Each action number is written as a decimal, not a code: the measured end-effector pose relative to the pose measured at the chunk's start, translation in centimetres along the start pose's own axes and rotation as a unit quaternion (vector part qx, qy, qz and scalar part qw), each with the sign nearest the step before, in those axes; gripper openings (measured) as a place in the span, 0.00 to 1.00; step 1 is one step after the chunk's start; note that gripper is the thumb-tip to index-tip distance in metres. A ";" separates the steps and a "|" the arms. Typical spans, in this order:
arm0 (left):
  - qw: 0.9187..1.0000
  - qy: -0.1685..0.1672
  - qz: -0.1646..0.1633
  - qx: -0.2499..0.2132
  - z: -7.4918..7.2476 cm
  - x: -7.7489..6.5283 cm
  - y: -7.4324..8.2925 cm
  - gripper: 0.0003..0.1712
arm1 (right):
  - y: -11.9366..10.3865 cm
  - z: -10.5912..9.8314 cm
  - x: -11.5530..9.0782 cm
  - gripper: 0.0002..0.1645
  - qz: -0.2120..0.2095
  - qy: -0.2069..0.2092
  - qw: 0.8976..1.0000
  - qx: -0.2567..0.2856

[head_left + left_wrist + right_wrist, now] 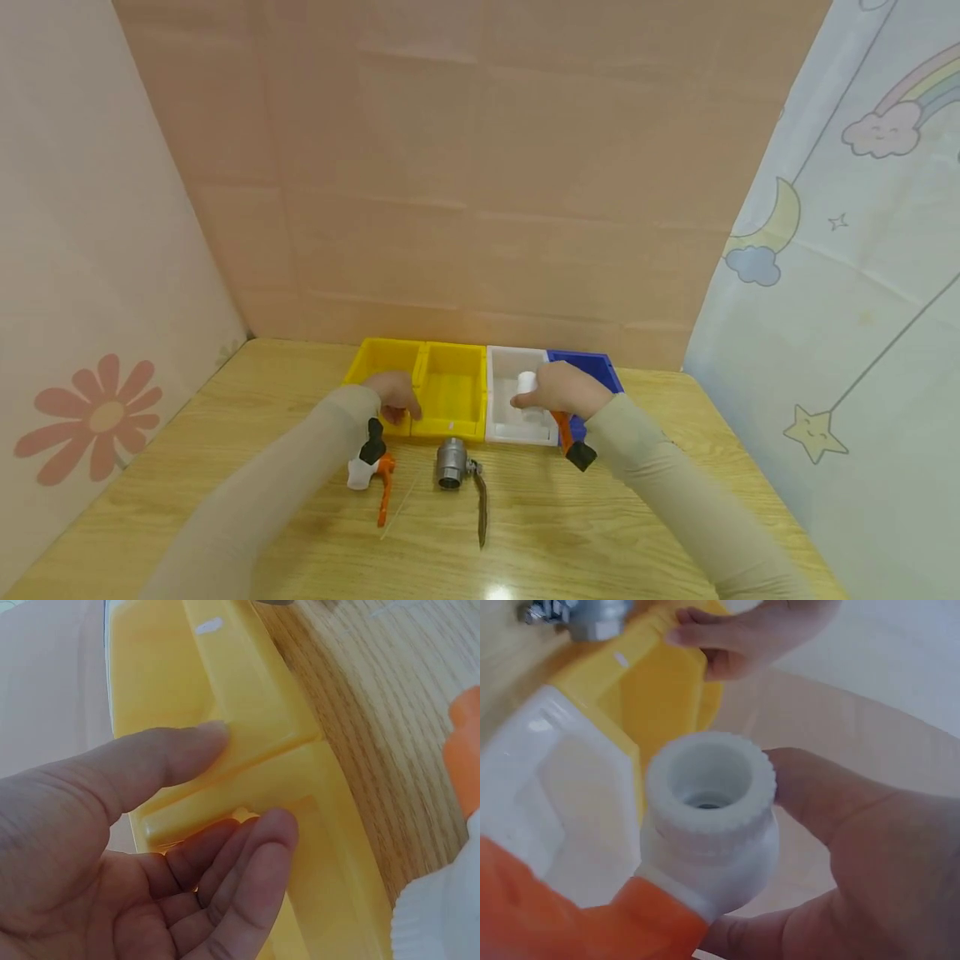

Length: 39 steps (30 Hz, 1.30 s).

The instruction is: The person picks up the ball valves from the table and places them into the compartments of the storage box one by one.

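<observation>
A white plastic ball valve (709,825) with an orange lever (561,427) is gripped in my right hand (562,387), thumb and fingers around its body. Its round open end faces the right wrist camera, and in the head view it overlaps the white bin (517,433). My left hand (393,393) is at the wall between two yellow bins (450,429). In the left wrist view the thumb lies on one side of that divider (225,791) and the curled fingers on the other, holding it between them.
A metal ball valve (452,464) with a long lever lies before the yellow bins. Left of it is another white valve (360,472) with an orange lever, beside a thin stick (400,508). A blue bin (585,360) ends the row at right, with a cloth-covered wall behind.
</observation>
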<state>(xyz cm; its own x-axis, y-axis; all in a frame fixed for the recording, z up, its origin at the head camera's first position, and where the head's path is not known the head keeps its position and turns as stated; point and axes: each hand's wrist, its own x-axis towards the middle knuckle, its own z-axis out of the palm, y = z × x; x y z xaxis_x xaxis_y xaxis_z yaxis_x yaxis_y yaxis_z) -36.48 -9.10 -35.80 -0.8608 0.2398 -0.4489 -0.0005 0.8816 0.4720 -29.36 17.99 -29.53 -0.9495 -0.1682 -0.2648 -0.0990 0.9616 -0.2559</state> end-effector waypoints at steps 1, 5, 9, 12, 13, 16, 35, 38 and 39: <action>1.000 0.000 0.001 -0.001 0.0 0.0 0.0 0.13 | -0.2 -0.7 0.2 0.28 0.003 -0.004 1.000 -0.002; 1.000 0.000 0.001 -0.003 0.1 0.1 -0.1 0.13 | -0.7 -3.0 1.2 0.27 0.010 -0.009 1.000 0.007; 1.000 0.003 0.000 0.000 0.1 0.3 -0.2 0.13 | -1.0 -4.6 2.2 0.25 0.014 -0.002 0.999 0.043; 1.000 0.003 0.001 0.000 0.1 0.3 -0.3 0.13 | -1.1 -5.2 3.0 0.25 0.021 -0.001 0.997 0.071; 1.000 0.003 -0.001 -0.002 0.1 0.3 -0.3 0.13 | -1.2 -5.4 3.3 0.26 0.021 -0.001 0.997 0.072; 1.000 0.003 -0.001 -0.001 0.1 0.3 -0.3 0.13 | -1.5 -5.7 4.2 0.25 0.030 0.003 0.997 0.070; 1.000 0.004 -0.010 -0.010 0.5 0.6 -0.3 0.15 | -0.2 -2.5 8.9 0.25 0.061 0.032 0.995 0.078; 1.000 0.003 -0.011 -0.014 0.4 0.5 -0.3 0.15 | 0.2 -1.9 9.6 0.26 0.058 0.045 0.994 0.084; 1.000 0.003 -0.011 -0.016 0.4 0.5 -0.3 0.15 | 0.3 -1.7 9.9 0.26 0.056 0.049 0.994 0.081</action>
<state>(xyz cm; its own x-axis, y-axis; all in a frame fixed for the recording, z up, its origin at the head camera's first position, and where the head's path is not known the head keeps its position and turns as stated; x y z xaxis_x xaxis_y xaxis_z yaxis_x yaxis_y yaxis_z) -36.72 -9.12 -36.48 -0.8634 0.2179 -0.4550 -0.0354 0.8735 0.4856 -39.28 16.95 -30.64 -0.9769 -0.0338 -0.2108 0.0496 0.9246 -0.3778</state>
